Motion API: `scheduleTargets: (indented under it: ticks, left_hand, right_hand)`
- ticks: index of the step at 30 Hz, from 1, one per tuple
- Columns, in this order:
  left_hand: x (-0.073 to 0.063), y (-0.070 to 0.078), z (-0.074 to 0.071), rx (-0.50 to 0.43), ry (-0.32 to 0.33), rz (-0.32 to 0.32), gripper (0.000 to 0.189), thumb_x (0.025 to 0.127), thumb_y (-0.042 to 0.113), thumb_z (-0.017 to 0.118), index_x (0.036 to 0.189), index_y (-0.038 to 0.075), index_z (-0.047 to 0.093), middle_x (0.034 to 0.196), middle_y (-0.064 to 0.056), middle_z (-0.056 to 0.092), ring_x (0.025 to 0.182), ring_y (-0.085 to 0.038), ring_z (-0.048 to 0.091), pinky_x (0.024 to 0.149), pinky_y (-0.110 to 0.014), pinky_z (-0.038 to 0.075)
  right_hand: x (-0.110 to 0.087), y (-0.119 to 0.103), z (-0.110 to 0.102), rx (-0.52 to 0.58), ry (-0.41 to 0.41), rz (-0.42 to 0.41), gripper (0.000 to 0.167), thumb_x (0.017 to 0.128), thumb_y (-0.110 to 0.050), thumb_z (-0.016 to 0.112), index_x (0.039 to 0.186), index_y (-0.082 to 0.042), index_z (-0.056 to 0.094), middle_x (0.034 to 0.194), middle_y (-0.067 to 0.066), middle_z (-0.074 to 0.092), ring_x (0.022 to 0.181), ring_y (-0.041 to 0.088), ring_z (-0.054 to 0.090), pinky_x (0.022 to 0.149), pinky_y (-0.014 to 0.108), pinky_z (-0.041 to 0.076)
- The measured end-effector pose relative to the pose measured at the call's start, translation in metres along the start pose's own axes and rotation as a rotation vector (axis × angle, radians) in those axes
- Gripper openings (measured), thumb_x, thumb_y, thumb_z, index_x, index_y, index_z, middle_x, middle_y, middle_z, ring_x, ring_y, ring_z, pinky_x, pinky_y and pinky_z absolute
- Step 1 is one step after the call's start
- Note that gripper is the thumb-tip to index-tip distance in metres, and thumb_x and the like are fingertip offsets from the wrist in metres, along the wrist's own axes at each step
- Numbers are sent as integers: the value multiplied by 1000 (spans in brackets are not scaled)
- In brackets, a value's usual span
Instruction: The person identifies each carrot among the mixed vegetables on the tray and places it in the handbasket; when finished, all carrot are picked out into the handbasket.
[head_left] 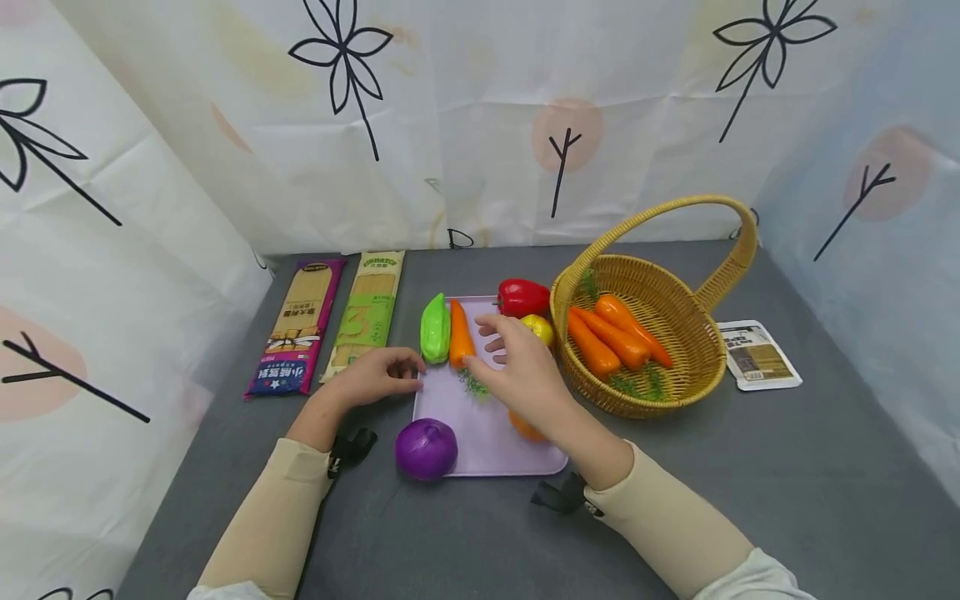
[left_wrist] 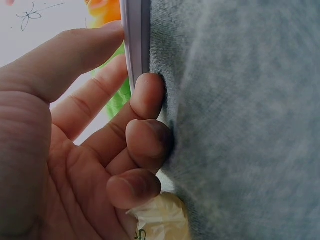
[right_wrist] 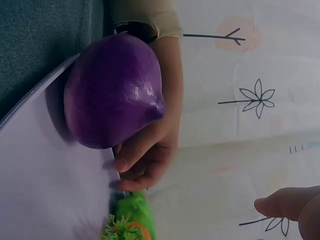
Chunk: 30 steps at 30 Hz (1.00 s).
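Note:
My left hand (head_left: 381, 373) is at the left edge of the lilac tray (head_left: 487, 454), its thumb and fingertips right at the rim (left_wrist: 137, 45) and its fingers bent loosely. Over the middle of the tray hovers my right hand (head_left: 521, 367), fingers spread, with nothing between them. Just beyond it lie a toy carrot (head_left: 460, 333) and a ridged green vegetable (head_left: 435, 329), side by side. A purple onion (head_left: 426, 450) sits on the near left corner. An orange round thing (head_left: 525, 427) is partly hidden by my right wrist, and a yellow one (head_left: 538, 329) shows behind that hand.
A red bell pepper (head_left: 522, 297) lies at the tray's far right corner. Right of the tray, a wicker basket (head_left: 675, 283) with a tall handle holds several carrots (head_left: 618, 329). Purple (head_left: 296, 329) and green (head_left: 366, 312) noodle packs lie left; a flat packet (head_left: 759, 354) lies right.

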<state>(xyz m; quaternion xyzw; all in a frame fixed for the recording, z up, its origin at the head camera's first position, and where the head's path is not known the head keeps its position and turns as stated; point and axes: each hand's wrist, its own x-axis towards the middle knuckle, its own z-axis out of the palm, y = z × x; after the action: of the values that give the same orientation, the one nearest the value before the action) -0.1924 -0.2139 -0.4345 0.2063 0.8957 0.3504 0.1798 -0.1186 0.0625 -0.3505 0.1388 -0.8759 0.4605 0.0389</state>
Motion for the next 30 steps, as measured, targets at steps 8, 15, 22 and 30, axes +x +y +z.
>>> scheduleTargets:
  ticks: [8, 15, 22, 30]
  left_hand:
    - [-1, 3, 0, -6, -3, -1, 28, 92, 28, 79, 116, 17, 70, 87, -2, 60, 83, -22, 54, 73, -37, 46]
    - [0, 2, 1, -3, 3, 9, 28, 92, 28, 79, 116, 17, 70, 87, -2, 60, 82, -22, 55, 72, -37, 46]
    - [1, 1, 1, 4, 5, 8, 27, 92, 29, 79, 115, 18, 71, 87, -1, 61, 82, -21, 55, 73, -37, 47]
    - [-1, 1, 1, 1, 7, 17, 26, 92, 27, 79, 114, 18, 70, 87, -1, 60, 82, -21, 55, 73, -36, 47]
  right_hand:
    - [26, 7, 34, -105, -10, 109, 58, 91, -25, 76, 141, -5, 56, 131, 15, 61, 114, 31, 61, 96, 44, 50]
    - [41, 16, 63, -250, -29, 186, 61, 92, -27, 74, 143, -1, 54, 133, 19, 57, 117, 32, 56, 102, 47, 46]
    - [46, 20, 76, -301, -20, 220, 50, 92, -14, 72, 135, 6, 57, 116, 21, 56, 104, 33, 56, 93, 43, 48]
    - [48, 27, 85, -305, -27, 262, 47, 88, -16, 75, 126, 7, 59, 104, 19, 53, 90, 33, 56, 80, 42, 48]
